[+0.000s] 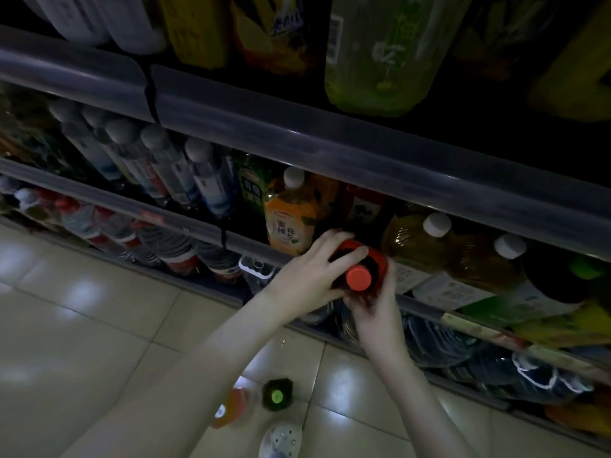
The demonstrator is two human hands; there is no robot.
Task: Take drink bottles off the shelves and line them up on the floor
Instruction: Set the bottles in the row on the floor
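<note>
A dark drink bottle with a red cap and red label (359, 275) sits at the front edge of the middle shelf (251, 249). My left hand (309, 274) grips its shoulder from the left, fingers curled over the top. Under the bottle, my right hand (375, 300) holds it from the near side. On the floor below stand two bottles: one orange with a white cap (229, 408), one dark with a green cap (277, 394).
Orange-labelled (291, 219) and yellow (420, 241) white-capped bottles flank the gripped one. A row of grey-capped clear bottles (172, 166) fills the shelf's left. Large bottles line the lowest shelf (463, 345). Pale floor tiles (99, 325) spread left. A light shoe (281, 439) shows at the bottom.
</note>
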